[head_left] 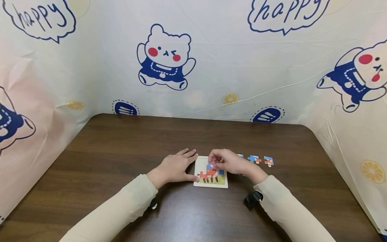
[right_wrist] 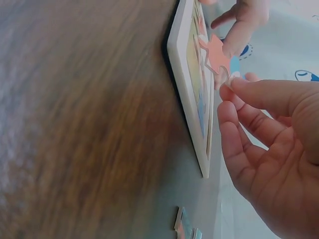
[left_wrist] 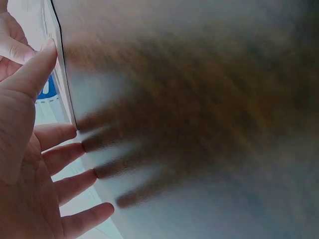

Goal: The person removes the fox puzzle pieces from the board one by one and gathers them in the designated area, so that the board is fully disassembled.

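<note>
A white-rimmed puzzle tray (head_left: 210, 187) lies on the table, its lower part filled with joined pieces showing an orange animal on grass. My left hand (head_left: 175, 168) lies at the tray's left side with fingers spread, the thumb touching the rim, as the left wrist view also shows. Over the tray, my right hand (head_left: 231, 162) pinches an orange and blue puzzle piece (right_wrist: 217, 55) between thumb and forefinger. In the right wrist view that piece is tilted above the tray. The right hand partly covers the tray in the head view.
Right of the tray lie loose puzzle pieces, among them a blue and orange one (head_left: 254, 159) and one at the far right (head_left: 268, 161); others are partly behind the right hand. The brown table (head_left: 130, 141) meets a printed cloth (head_left: 211, 67) at its back and sides.
</note>
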`<state>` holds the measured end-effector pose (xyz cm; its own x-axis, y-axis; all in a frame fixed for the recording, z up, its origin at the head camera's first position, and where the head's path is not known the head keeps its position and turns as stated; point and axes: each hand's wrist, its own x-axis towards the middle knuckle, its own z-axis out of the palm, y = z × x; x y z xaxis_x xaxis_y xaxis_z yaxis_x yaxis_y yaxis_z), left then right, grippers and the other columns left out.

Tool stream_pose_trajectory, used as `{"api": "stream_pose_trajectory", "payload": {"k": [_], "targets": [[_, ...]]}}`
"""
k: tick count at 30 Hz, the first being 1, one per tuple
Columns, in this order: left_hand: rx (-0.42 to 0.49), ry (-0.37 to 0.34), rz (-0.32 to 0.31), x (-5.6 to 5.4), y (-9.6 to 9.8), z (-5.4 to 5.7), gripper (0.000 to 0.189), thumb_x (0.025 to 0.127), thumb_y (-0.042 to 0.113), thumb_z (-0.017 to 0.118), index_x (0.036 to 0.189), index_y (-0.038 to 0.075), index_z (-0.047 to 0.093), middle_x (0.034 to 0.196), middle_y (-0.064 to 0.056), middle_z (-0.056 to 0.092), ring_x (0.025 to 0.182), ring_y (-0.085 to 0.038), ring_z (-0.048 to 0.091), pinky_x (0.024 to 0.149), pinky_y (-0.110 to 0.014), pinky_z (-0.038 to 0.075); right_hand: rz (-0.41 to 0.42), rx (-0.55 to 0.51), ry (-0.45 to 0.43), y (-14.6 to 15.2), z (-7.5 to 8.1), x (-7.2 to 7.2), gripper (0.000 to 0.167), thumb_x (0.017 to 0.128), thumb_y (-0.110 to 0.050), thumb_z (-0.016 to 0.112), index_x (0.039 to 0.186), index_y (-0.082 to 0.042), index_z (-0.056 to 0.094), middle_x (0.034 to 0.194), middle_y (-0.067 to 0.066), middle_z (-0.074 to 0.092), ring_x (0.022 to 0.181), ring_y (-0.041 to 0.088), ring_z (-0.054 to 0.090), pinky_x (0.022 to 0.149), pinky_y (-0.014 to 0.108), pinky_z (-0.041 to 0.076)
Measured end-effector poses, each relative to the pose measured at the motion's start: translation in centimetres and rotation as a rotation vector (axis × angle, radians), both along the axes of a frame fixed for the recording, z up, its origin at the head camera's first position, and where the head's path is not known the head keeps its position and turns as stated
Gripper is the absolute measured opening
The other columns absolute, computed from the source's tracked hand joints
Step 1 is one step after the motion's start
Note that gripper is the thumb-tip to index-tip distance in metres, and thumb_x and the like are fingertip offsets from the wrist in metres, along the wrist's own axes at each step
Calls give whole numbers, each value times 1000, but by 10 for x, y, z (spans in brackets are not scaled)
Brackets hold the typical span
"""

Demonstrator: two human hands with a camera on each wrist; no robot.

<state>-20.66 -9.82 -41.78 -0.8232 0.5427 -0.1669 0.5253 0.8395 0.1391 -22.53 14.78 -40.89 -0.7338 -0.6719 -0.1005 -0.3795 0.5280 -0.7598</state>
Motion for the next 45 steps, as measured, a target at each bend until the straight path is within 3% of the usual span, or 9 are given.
{"api": "stream_pose_trajectory", "payload": {"k": [13,23,32,45], "targets": [[-2,-6,3,1,0,0,95,79,74,64,153,19,42,162,1,34,150,-28,33,99,-58,48,6,-38,33,5,3,2,10,95,-6,65,105,-8,64,91,5,64,84,13,56,81,30,52],[-5,-12,5,1,-1,0,95,79,74,64,153,19,41,162,1,34,150,-27,32,101,-58,47,-22,-66,48,21,4,5,10,95,-6,65,105,-5,63,90,6,64,80,15,55,71,26,50],[-13,-5,-2,2,-2,1,95,80,74,63,154,19,39,163,1,32,150,-27,31,100,-58,47,-73,-44,70,36,5,7,11,94,-4,65,103,-10,64,90,2,62,84,16,56,75,26,50],[0,0,-13,2,0,3,93,81,72,64,153,17,40,162,-1,33,150,-29,32,100,-59,47,-131,-42,74,67,7,9,11,93,-2,65,103,-7,64,92,4,64,86,18,58,76,25,51]]}}
